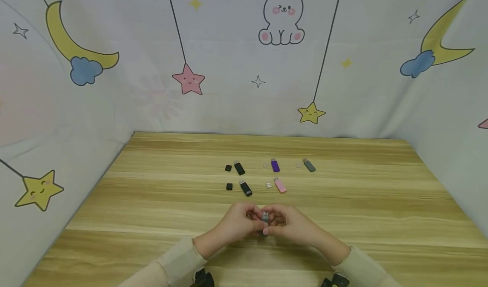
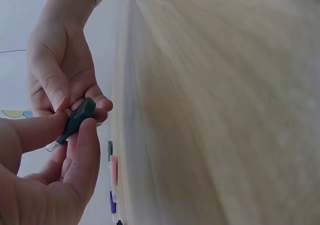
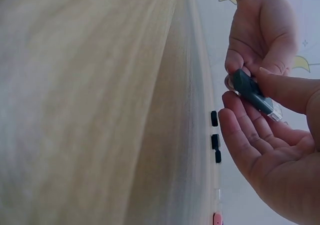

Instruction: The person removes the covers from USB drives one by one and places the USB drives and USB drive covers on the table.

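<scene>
Close over the table, both hands meet around a dark grey USB flash drive (image 1: 264, 220). A clear cap (image 3: 275, 113) covers its plug end, which points away from the person in the head view. My left hand (image 1: 240, 221) pinches the drive's sides between thumb and fingers, as the left wrist view shows from close up. From the other side, my right hand (image 1: 291, 223) holds it too, thumb (image 3: 287, 90) on its body and fingers curled loosely beneath. Part of the flash drive (image 2: 77, 119) is hidden behind the fingertips.
Beyond the hands lie two black flash drives (image 1: 245, 188) with black caps (image 1: 229, 186) beside them. Right of these are a pink drive (image 1: 280, 185), a purple drive (image 1: 275, 165) and a grey drive (image 1: 309, 165), each with a clear cap (image 1: 269, 185) alongside. Fabric walls (image 1: 228, 109) border the wooden table (image 1: 362, 210).
</scene>
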`<state>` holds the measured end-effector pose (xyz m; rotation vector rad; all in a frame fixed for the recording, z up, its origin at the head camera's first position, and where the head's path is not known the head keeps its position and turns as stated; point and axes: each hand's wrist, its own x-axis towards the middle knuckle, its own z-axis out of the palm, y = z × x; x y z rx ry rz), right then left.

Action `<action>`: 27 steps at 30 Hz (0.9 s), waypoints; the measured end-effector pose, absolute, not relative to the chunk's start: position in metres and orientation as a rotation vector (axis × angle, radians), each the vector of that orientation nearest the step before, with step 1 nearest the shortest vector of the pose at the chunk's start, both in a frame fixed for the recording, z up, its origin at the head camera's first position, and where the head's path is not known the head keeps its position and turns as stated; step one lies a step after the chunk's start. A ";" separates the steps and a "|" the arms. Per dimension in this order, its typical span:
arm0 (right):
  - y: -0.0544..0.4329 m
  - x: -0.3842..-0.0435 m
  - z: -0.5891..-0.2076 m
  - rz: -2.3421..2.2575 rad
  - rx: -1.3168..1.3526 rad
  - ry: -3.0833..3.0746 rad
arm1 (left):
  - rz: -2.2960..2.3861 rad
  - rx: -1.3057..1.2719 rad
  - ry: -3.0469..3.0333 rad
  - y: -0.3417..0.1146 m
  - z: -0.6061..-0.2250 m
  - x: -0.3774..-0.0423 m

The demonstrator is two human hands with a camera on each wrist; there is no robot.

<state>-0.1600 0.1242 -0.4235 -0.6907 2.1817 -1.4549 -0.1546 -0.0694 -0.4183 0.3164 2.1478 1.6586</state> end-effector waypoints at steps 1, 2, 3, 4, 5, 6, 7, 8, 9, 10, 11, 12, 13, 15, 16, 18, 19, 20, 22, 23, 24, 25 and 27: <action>0.124 -0.160 -0.423 -1.460 -0.687 2.178 | 1.665 0.311 2.143 -0.069 -0.418 -0.155; 0.124 -0.160 -0.423 -1.466 -0.683 2.173 | 1.671 0.305 2.139 -0.069 -0.419 -0.155; 0.124 -0.160 -0.423 -1.471 -0.678 2.168 | 1.677 0.300 2.135 -0.069 -0.419 -0.155; 0.124 -0.159 -0.422 -1.477 -0.673 2.163 | 1.682 0.293 2.130 -0.069 -0.419 -0.155; 0.124 -0.159 -0.421 -1.484 -0.673 2.156 | 1.687 0.283 2.122 -0.068 -0.419 -0.155; 0.124 -0.159 -0.421 -1.491 -0.675 2.149 | 1.692 0.277 2.117 -0.068 -0.419 -0.155; 0.124 -0.159 -0.420 -1.498 -0.675 2.143 | 1.697 0.274 2.114 -0.068 -0.419 -0.155; 0.124 -0.159 -0.420 -1.503 -0.677 2.139 | 1.702 0.271 2.110 -0.068 -0.419 -0.155; 0.124 -0.159 -0.419 -1.502 -0.680 2.142 | 1.706 0.269 2.105 -0.068 -0.419 -0.155; 0.124 -0.159 -0.419 -1.502 -0.682 2.142 | 1.710 0.266 2.101 -0.068 -0.419 -0.155; 0.124 -0.159 -0.419 -1.502 -0.684 2.144 | 1.714 0.267 2.098 -0.068 -0.419 -0.155; 0.124 -0.159 -0.419 -1.499 -0.683 2.147 | 1.716 0.268 2.099 -0.068 -0.418 -0.154; 0.124 -0.159 -0.419 -1.494 -0.681 2.152 | 1.716 0.267 2.100 -0.068 -0.418 -0.154; 0.124 -0.159 -0.420 -1.478 -0.682 2.164 | 1.713 0.260 2.100 -0.067 -0.419 -0.154; 0.124 -0.158 -0.420 -1.474 -0.684 2.166 | 1.708 0.256 2.103 -0.068 -0.419 -0.154; 0.124 -0.158 -0.419 -1.464 -0.691 2.170 | 1.698 0.247 2.108 -0.068 -0.419 -0.155; 0.124 -0.158 -0.419 -1.458 -0.692 2.171 | 1.693 0.245 2.112 -0.068 -0.419 -0.155; 0.125 -0.158 -0.419 -1.452 -0.694 2.173 | 1.691 0.244 2.114 -0.068 -0.419 -0.155; 0.125 -0.157 -0.418 -1.443 -0.699 2.170 | 1.685 0.243 2.121 -0.068 -0.418 -0.155; 0.125 -0.157 -0.419 -1.441 -0.698 2.167 | 1.684 0.244 2.122 -0.068 -0.418 -0.155; 0.125 -0.157 -0.418 -1.438 -0.697 2.166 | 1.685 0.248 2.124 -0.068 -0.419 -0.155; 0.125 -0.157 -0.418 -1.435 -0.696 2.163 | 1.685 0.254 2.124 -0.069 -0.419 -0.155; 0.125 -0.157 -0.418 -1.429 -0.696 2.162 | 1.685 0.266 2.122 -0.069 -0.419 -0.156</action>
